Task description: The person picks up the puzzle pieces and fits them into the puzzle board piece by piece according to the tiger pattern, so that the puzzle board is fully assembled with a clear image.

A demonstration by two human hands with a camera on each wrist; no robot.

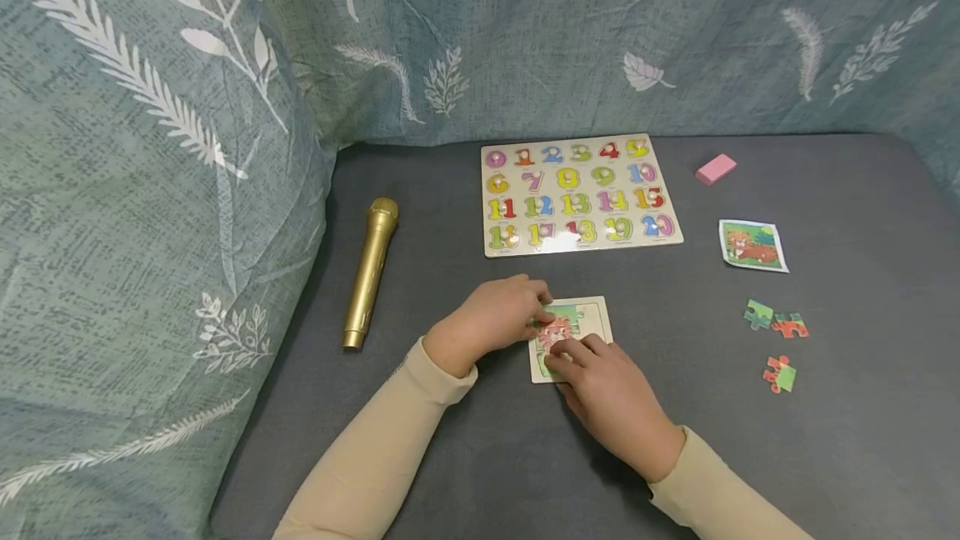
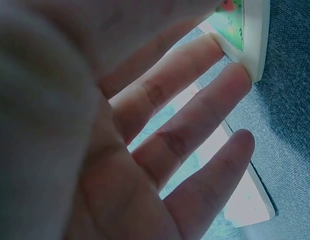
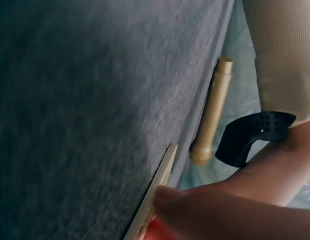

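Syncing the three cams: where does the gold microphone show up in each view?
Head: gold microphone lies left of centre on the grey surface, left of the left hand, head end pointing away.
Left wrist: not in it; fingers and the puzzle tray fill the picture.
Right wrist: right of centre, running top to bottom, beside the beige sleeve.
Shared landmark: the puzzle tray, in all three views.

Both hands work at a small puzzle tray [image 1: 592, 317]: the left hand [image 1: 498, 315] touches its left edge, the right hand [image 1: 611, 394] presses a piece [image 1: 557, 332] inside it.
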